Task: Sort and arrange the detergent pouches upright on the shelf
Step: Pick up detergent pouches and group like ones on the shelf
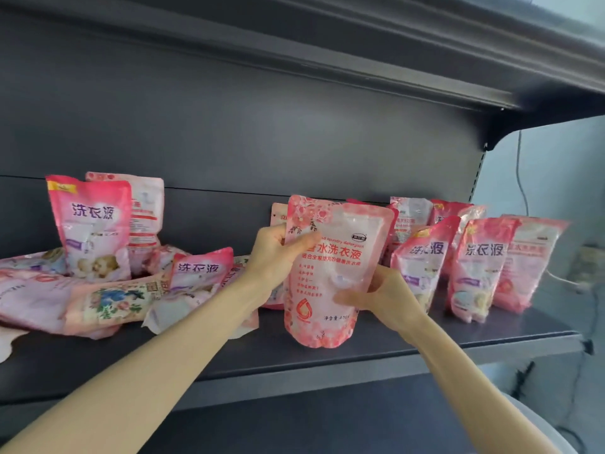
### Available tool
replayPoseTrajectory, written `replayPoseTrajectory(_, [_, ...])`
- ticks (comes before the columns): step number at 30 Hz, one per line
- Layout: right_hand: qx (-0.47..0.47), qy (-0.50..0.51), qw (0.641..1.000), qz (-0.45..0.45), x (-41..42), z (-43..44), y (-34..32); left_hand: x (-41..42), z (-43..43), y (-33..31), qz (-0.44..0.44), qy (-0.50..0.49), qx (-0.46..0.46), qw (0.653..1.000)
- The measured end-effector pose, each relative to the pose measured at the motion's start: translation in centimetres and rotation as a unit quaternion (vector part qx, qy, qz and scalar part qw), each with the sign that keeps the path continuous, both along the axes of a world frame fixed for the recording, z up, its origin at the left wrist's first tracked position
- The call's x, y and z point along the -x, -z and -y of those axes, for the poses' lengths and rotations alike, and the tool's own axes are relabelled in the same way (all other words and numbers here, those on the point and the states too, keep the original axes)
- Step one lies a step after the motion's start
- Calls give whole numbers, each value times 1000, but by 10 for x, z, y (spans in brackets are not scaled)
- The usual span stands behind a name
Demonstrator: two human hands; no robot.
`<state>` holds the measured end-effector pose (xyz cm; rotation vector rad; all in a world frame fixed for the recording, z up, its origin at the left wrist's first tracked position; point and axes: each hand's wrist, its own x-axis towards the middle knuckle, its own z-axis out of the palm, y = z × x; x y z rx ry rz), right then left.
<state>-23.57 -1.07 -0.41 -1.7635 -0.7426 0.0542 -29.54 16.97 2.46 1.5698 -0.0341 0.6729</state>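
A pink floral detergent pouch (330, 273) stands upright at the middle of the dark shelf (458, 339). My left hand (278, 247) grips its upper left edge, thumb across the front. My right hand (383, 296) holds its lower right side. To the right, several pink pouches (478, 267) stand upright in rows. At the back left, two pouches (95, 227) stand upright. In front of those, several pouches (98, 303) lie flat or slumped in a pile.
The shelf's grey back panel (262, 142) rises behind the pouches, and an upper shelf (360, 44) overhangs. The shelf's front edge (294, 378) runs below my forearms. A cable (520, 178) hangs on the wall at the right.
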Motion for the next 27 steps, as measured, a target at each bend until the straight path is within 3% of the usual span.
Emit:
replayPoseTrajectory(6, [11,75,997,21,-41,11,21,-47,13,11,-51,48,-13,997])
replayPoseTrajectory(11, [37,103,994,31,-64,18,31,-68,-3,30,-150,83,-168,971])
replayPoseTrajectory(21, [105,146,981,67,-60,13,21,-88,-3,42,-144,18,-222,964])
replayPoseTrajectory(27, [242,189,948,86,-56,19,16,-76,1,33,-196,-36,-409,891])
